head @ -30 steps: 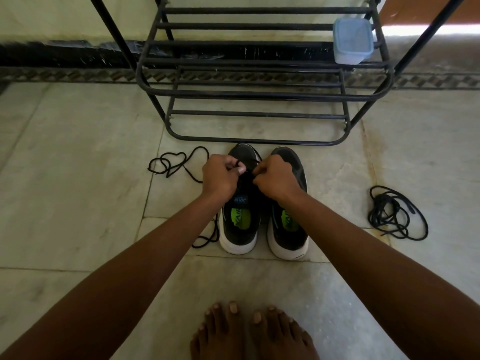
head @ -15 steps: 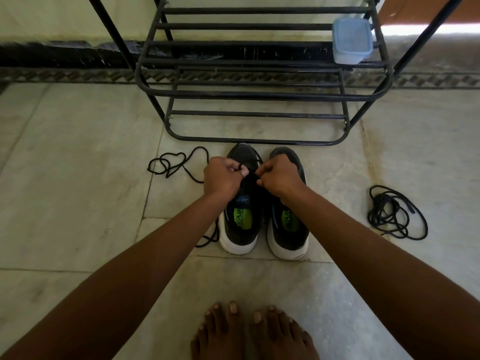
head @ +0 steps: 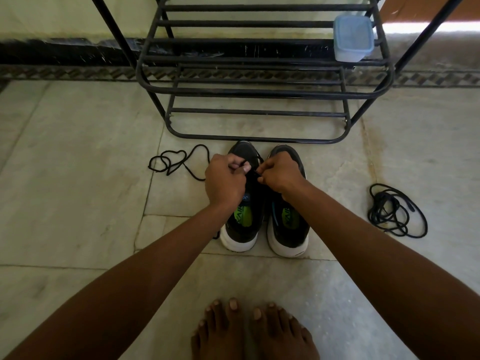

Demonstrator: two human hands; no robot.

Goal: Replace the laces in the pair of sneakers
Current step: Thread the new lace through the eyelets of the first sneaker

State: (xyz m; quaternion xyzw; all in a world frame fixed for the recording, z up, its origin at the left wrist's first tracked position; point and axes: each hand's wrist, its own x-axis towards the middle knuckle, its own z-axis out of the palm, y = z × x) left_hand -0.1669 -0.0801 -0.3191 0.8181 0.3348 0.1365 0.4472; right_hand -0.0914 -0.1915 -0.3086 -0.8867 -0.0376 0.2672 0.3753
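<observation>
Head view, looking down: beyond both hands stands a black metal rack (head: 262, 92), a lidded plastic box (head: 353, 38) on its right end. Directly beneath the hands sit the two sneakers (head: 287, 216), side by side, toes toward the rack, heels toward the person's bare feet (head: 253, 331). A tangled black lace (head: 396, 210) lies on the floor well to the right of the right hand. The working lace (head: 179, 162) trails left from the left hand. Left hand (head: 225, 180) and right hand (head: 279, 175), both curled, pinch this lace over the left sneaker's eyelets. Each hand is equally near; the shoe's long axis runs away from the person, so threading likely proceeds heelward, toward the wrists.
</observation>
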